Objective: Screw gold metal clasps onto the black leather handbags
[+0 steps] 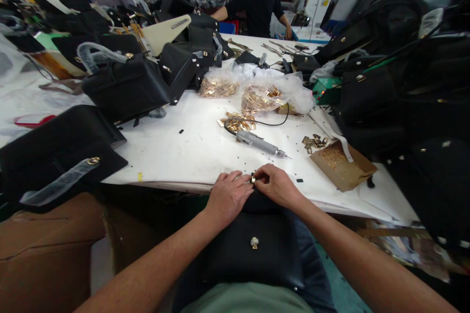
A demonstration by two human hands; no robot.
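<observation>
A black handbag [227, 249] rests on my lap, its flap against the table edge. Low on its front sits a gold turn-lock [254, 243]. My left hand [228, 199] lies on the flap, fingers stretched out and close together, the tips beside a small gold metal plate [253, 179]. From the other side my right hand [275, 185] pinches that plate between thumb and fingertips. Just beyond my hands lies a grey electric screwdriver [257, 142], its bit pointing right. Gold metal plates [240, 122] are heaped behind it.
An open cardboard box [340, 178] of tiny gold parts stands right, near more metal fittings [314, 143]. Clear bags of gold hardware [259, 100] lie mid-table. Black handbags [125, 85] crowd the left, and others [367, 93] pile up on the right. A person [257, 7] stands across the table.
</observation>
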